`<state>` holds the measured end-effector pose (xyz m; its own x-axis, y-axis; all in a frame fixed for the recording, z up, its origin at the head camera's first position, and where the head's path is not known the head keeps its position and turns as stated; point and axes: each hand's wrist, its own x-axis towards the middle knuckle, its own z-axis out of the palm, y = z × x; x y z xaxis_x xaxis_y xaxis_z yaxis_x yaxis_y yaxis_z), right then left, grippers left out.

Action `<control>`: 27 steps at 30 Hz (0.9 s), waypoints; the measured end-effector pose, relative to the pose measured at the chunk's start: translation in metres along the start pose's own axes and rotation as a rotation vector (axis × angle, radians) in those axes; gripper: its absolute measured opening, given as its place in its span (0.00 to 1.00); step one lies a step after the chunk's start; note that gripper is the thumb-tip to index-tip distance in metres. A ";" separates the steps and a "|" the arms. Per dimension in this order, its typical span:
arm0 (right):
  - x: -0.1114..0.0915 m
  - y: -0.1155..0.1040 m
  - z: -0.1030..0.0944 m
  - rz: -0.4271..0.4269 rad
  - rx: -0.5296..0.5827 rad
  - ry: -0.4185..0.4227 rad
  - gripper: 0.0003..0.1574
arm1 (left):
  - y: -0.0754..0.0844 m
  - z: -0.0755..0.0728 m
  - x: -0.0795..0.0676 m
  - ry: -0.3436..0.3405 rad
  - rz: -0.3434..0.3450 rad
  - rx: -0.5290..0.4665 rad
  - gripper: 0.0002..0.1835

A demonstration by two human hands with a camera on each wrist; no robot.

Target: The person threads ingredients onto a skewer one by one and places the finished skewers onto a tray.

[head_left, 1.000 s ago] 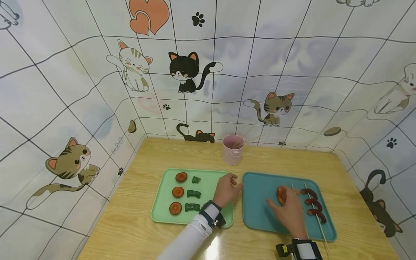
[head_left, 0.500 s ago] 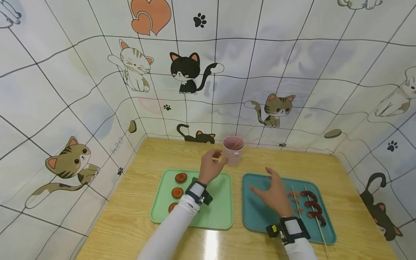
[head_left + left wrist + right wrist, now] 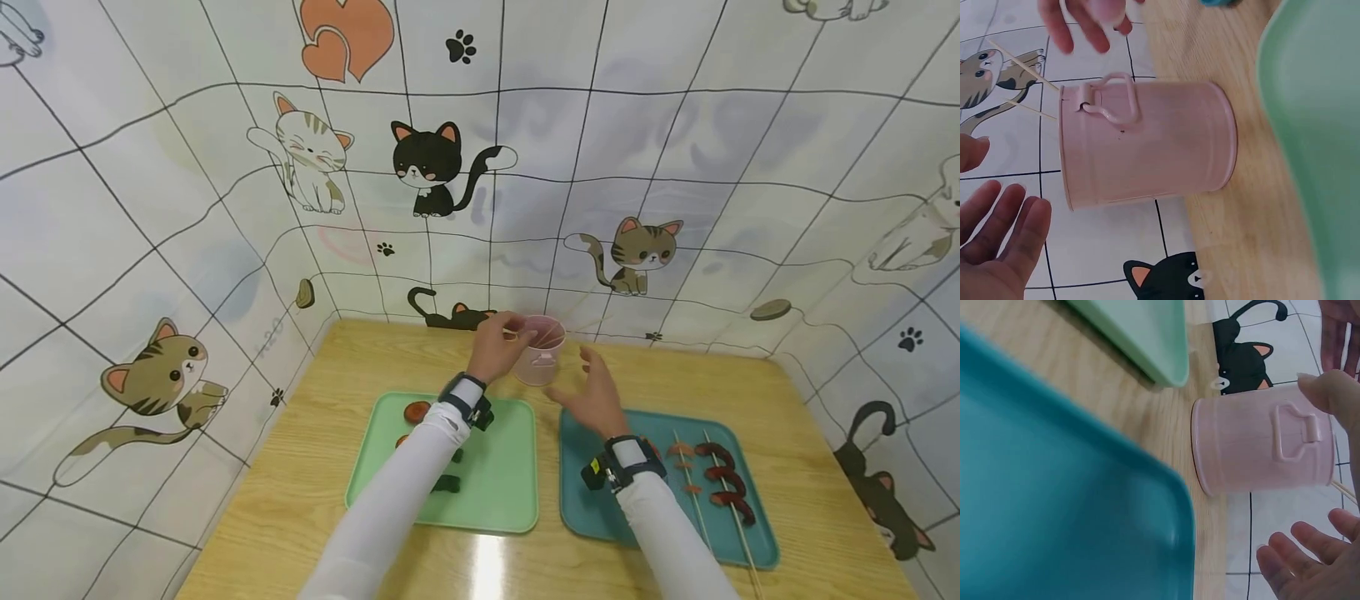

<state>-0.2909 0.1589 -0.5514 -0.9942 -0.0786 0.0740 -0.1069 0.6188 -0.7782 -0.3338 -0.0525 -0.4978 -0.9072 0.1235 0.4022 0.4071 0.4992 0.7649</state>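
Note:
A small pink metal bucket [image 3: 537, 372] stands at the back of the table, with thin wooden skewers [image 3: 1027, 67] leaning out of its mouth. Right at its rim on the left is my left hand [image 3: 495, 350], thumb and fingers apart with nothing between them. My right hand [image 3: 594, 402] is just right of the bucket, over the blue tray's back edge, fingers spread and holding nothing. In the right wrist view its thumb overlaps the pink bucket's upper side. The blue tray [image 3: 581, 508] bears a skewer of dark curved sausage-like pieces [image 3: 726, 479] and a skewer of orange-pink pieces [image 3: 682, 465].
On the left lies a green tray [image 3: 498, 483] with round brown mushroom-cap-like pieces [image 3: 416, 412] and dark green knotted pieces [image 3: 447, 483], partly hidden by my left arm. A cat-print wall covering [image 3: 525, 192] rises behind the table [image 3: 442, 358].
My right hand has left the brown-orange piece on the blue tray and moved up and left toward the bucket. My left hand has gone from over the green tray to the bucket's rim.

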 end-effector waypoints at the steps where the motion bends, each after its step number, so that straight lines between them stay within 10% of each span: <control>1: 0.005 -0.001 0.002 -0.002 0.011 -0.003 0.69 | 0.000 0.001 0.004 -0.014 0.003 0.010 0.17; 27: 0.076 -0.005 0.049 0.029 0.087 0.126 0.59 | -0.005 0.047 0.056 -0.261 -0.107 0.290 0.09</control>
<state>-0.3655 0.1114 -0.5726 -0.9914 0.0407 0.1244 -0.0818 0.5488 -0.8320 -0.3917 -0.0075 -0.5028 -0.9546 0.2525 0.1584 0.2958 0.7380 0.6065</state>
